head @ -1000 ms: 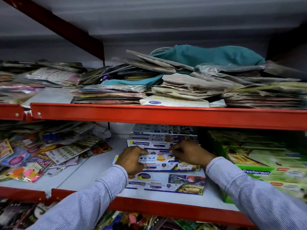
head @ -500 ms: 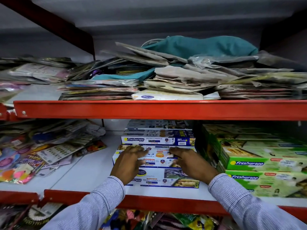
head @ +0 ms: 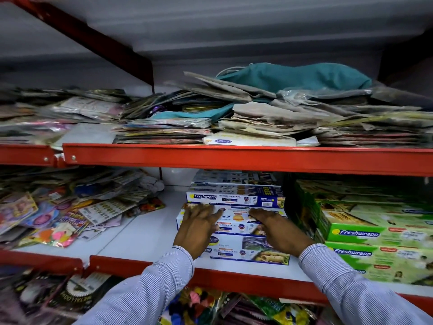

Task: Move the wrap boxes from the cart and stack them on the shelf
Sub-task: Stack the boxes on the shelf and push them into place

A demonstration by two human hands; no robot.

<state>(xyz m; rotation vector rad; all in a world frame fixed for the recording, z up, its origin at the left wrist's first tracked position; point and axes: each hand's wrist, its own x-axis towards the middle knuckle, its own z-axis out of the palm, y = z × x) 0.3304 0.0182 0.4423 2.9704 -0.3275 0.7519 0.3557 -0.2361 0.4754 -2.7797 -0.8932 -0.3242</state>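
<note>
Head view: left hand & right hand lie flat, unclenched, on the blue wrap box. Push evenly w/ both palms, squaring it under the box above.

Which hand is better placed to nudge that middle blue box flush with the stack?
Probably the left hand. It lies flat over the left end of the blue-and-white foil box, which juts out left of the Freshwrapp box above. The right hand rests nearer the box's right end.

Slid deeper toward frame centre: middle blue box, left hand and right hand now flattened, fingers spread.
</note>
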